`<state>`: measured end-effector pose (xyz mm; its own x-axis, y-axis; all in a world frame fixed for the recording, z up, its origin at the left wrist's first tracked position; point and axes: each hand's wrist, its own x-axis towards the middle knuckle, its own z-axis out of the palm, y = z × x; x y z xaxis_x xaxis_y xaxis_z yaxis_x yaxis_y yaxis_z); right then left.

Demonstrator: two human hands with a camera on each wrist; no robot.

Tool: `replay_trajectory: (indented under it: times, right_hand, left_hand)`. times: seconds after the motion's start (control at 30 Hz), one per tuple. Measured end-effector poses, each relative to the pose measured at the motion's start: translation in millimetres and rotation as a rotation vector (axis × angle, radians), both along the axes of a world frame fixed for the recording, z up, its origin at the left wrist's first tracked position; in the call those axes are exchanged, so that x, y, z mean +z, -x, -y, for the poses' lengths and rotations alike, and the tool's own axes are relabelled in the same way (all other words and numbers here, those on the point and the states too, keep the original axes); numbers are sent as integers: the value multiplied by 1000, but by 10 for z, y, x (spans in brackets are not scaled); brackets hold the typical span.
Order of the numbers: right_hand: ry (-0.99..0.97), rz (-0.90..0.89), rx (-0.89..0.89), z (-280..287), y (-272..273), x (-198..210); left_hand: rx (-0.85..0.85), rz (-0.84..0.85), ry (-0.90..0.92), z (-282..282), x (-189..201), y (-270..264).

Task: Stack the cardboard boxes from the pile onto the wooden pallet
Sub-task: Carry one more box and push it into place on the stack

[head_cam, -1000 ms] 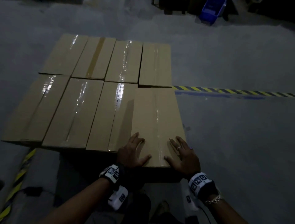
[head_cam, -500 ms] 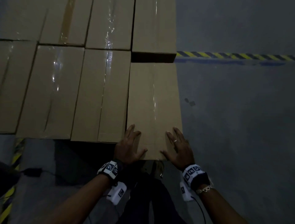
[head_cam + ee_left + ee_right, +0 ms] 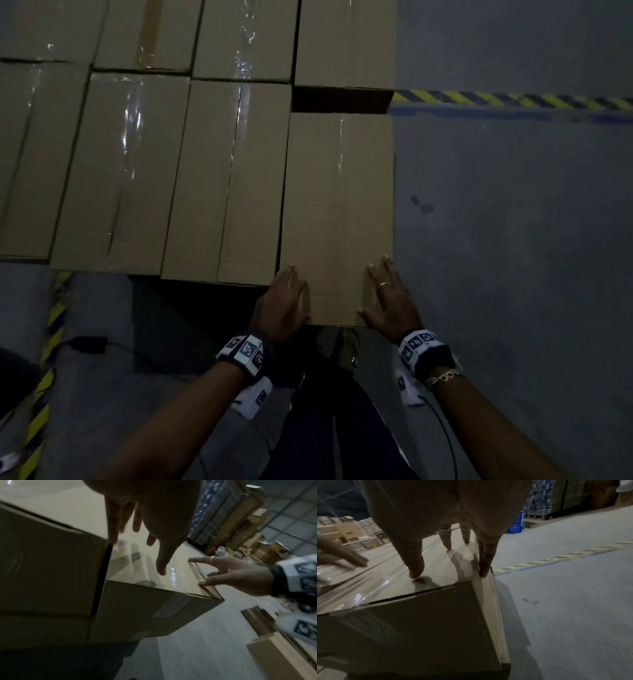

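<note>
Several taped cardboard boxes (image 3: 226,178) lie in two rows, hiding the pallet beneath. The near right box (image 3: 337,212) lies flat beside its neighbour, its top lower than the far right box (image 3: 346,41). My left hand (image 3: 286,301) rests flat on its near left corner, fingers straight. My right hand (image 3: 387,298) lies flat on the near right corner. In the left wrist view the left hand (image 3: 154,524) hovers just over the box top (image 3: 145,568), with the right hand (image 3: 231,574) opposite. In the right wrist view the fingertips (image 3: 416,572) touch the box top (image 3: 436,574).
Yellow-black floor tape (image 3: 513,99) runs off to the right, and another strip (image 3: 44,342) runs along the left. A black cable and adaptor (image 3: 85,342) lie on the grey floor. My shoe (image 3: 342,342) is below the box end. More boxes (image 3: 283,655) lie on the floor.
The near right box, which overlapped its neighbour, now lies flat beside it. Both hands have slid out towards its near corners. The view has moved closer.
</note>
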<state>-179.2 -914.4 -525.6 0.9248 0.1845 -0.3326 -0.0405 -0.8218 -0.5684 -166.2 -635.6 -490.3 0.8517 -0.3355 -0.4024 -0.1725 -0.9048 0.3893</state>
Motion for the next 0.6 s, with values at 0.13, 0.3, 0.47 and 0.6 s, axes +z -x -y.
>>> replay_trajectory:
  times: [0.13, 0.3, 0.47, 0.6]
  right_hand:
    - [49, 2, 107, 67, 54, 82]
    - [163, -81, 258, 72, 78, 43]
    - [93, -107, 219, 71, -26, -31]
    - [34, -83, 211, 66, -99, -60]
  left_hand:
    - [-117, 31, -205, -29, -14, 51]
    - [-132, -45, -348, -136, -215, 13]
    - [-143, 36, -347, -218, -275, -66]
    - [-144, 63, -345, -273, -259, -117]
